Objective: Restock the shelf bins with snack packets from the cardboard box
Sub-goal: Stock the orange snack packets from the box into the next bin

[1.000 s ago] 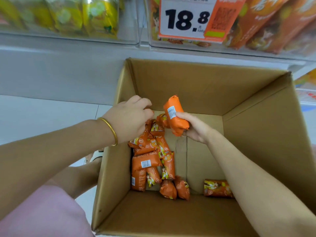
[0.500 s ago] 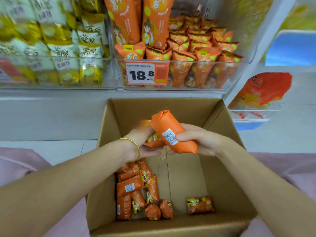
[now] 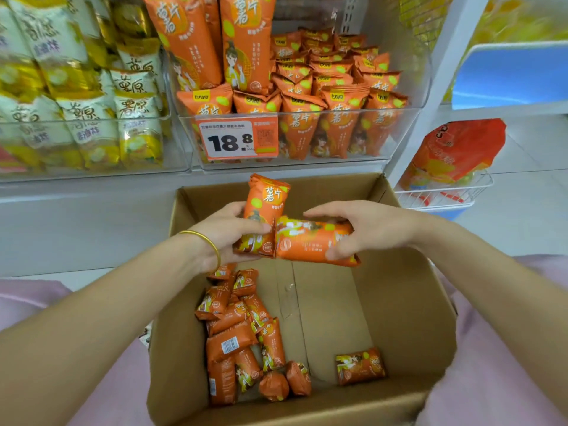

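An open cardboard box [image 3: 408, 305] stands on the floor below me, with several orange snack packets [image 3: 242, 336] heaped at its left side and one lone packet [image 3: 360, 365] at the right. My left hand [image 3: 226, 235], with a gold bangle on the wrist, grips an upright orange packet [image 3: 266, 199] above the box. My right hand [image 3: 365, 227] grips a second orange packet [image 3: 310, 241] lying sideways, and the two packets touch end to end. Behind them, a clear shelf bin [image 3: 307, 135] holds several matching orange packets.
A price tag reading 18.8 [image 3: 236, 139] is fixed to the front of the orange bin. A neighbouring clear bin [image 3: 92, 127] at the left holds yellow and white packets. A wire basket [image 3: 445, 192] with a red bag stands at the right.
Both hands rose out of the box, each with an orange packet. The right-hand packet turned from tilted to sideways. The view lifted, showing more of the shelf bins.
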Demonstrator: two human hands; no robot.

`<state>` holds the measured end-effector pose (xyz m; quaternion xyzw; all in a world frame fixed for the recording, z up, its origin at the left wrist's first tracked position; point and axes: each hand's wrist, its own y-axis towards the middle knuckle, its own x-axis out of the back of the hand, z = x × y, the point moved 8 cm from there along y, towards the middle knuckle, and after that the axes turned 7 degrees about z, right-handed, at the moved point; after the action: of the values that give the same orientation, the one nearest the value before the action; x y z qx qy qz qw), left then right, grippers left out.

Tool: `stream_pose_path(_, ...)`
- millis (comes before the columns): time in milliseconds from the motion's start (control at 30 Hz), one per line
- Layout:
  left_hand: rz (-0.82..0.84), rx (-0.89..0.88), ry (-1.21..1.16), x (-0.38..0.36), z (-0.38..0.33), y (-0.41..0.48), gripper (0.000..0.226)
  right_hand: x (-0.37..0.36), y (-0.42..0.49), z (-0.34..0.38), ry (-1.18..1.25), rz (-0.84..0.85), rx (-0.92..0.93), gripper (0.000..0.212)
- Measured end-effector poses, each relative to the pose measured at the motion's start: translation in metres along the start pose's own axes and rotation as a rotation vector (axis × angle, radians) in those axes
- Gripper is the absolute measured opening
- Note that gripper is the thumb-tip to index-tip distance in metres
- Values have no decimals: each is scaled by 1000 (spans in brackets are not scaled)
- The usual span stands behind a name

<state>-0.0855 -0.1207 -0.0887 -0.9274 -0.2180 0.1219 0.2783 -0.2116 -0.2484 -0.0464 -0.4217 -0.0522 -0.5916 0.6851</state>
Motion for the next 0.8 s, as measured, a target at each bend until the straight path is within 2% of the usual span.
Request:
stream_pose_path(67,-13,9,36,2,4,4,60,2,0,-5,20,-53,8,71)
stream_pose_path(167,-34,-17,134,1,3,9,58,7,1,-1,13,-114,77,60)
stream_pose_path(300,17,-45,222,-10,2,10,56,11,3,7,116,-150,187,61)
stream_pose_path(400,75,-4,184,-16,5,11,52,13,5,7,340,-169,232,68)
stream_pose_path(533,111,2,102,-28,5,6,44,17,4,2,603,-235,247,52)
stream_pose_path(733,115,-40,-79,-44,2,-3,35,6,9,-7,977,-306,304,42)
stream_pose_path(800,110,-81,-85,-49,-2,-5,35,-2,10,-8,1173,-276,321,53)
